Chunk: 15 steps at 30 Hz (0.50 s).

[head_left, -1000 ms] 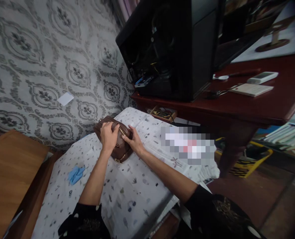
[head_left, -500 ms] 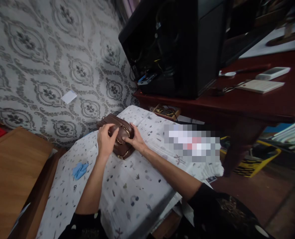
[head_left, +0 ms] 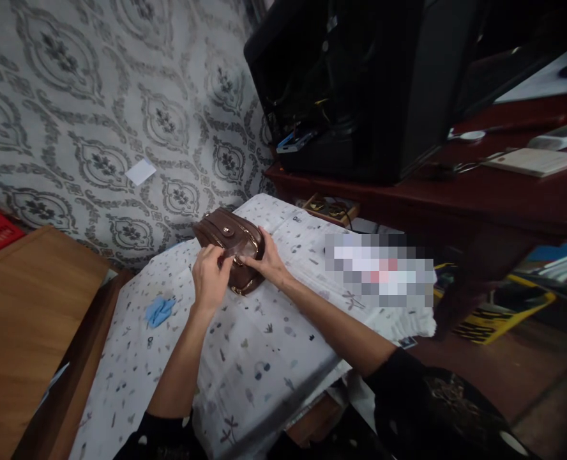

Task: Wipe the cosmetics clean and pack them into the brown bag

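A brown leather-look handbag (head_left: 223, 225) with gold-coloured trim and a round metal stud rests on the patterned white cloth (head_left: 245, 358). My right hand (head_left: 271, 260) grips the bag's right end, thumb on the front and fingers behind. At the front edge, beside the gold trim, my left hand (head_left: 211, 278) is closed in a pinch, its fingertips close to the right thumb. What those fingertips hold is too small to make out. Left of my left forearm lies a crumpled blue cloth (head_left: 159, 311).
Behind the bag rises a patterned wall (head_left: 96, 121). A dark red desk (head_left: 408, 198) carries a black computer case (head_left: 350, 121). Under its edge sits a shallow wooden tray (head_left: 331, 209). To the left stands a wooden cabinet (head_left: 29, 306); a yellow-and-black bag (head_left: 504, 313) is on the floor.
My left hand has slid down off the bag's top to its front edge, uncovering the round stud. The right hand keeps its hold. The whole view has shifted slightly.
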Motion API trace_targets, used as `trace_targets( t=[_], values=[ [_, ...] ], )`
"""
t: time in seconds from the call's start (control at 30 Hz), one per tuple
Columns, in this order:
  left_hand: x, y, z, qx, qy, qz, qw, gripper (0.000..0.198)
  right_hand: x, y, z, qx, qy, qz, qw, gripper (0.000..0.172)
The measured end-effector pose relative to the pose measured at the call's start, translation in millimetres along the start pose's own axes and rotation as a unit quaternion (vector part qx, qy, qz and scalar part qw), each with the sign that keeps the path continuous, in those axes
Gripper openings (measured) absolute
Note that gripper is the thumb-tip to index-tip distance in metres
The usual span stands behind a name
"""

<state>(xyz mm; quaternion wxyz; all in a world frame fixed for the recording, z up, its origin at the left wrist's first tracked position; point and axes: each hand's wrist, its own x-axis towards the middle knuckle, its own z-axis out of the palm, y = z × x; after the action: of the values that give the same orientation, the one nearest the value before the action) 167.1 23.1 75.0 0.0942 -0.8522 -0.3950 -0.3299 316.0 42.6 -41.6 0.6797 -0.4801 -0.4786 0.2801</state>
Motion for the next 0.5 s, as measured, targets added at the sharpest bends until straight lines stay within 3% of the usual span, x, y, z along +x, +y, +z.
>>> trace_targets(
  t=[0.37,0.5],
  values=[
    [-24.7,3.2,12.5,0.036,0.053,0.103,0.993,0.017,3.6,4.9,2.0,0.003,0.015,-0.012,1.0,0.115],
    [-28.5,5.0,15.2,0.01,0.058,0.091,0.994,0.02,4.1,8.7,1.9,0.006,0.013,-0.02,1.0,0.111]
  ],
)
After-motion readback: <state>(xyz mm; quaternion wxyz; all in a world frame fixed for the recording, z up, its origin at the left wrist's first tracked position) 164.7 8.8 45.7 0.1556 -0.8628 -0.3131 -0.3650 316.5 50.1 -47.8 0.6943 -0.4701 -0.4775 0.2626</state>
